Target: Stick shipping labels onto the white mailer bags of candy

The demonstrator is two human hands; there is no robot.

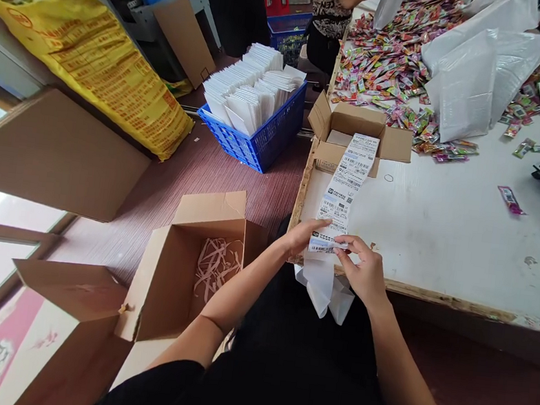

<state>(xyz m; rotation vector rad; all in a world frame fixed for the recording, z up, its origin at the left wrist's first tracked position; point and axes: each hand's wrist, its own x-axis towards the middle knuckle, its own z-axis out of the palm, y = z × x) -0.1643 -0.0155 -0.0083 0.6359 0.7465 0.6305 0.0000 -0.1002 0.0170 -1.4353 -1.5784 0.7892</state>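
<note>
A long strip of printed shipping labels (348,179) runs from a small open cardboard box (396,144) on the table toward me. At the table's near edge my left hand (302,237) is closed on the strip's left side, its thumb on top and the other fingers mostly hidden. My right hand (364,265) pinches the edge of the lowest label between thumb and fingers, where the label looks slightly lifted. Below both hands, white backing paper (318,283) hangs over the edge against my black clothing.
Candy-like small packets (387,66) heap at the table's far side near white padded mailers (465,88). A blue basket (279,125) of white envelopes stands left of the table. An open carton (168,282) with paper strips is by my left arm. Other people stand beyond.
</note>
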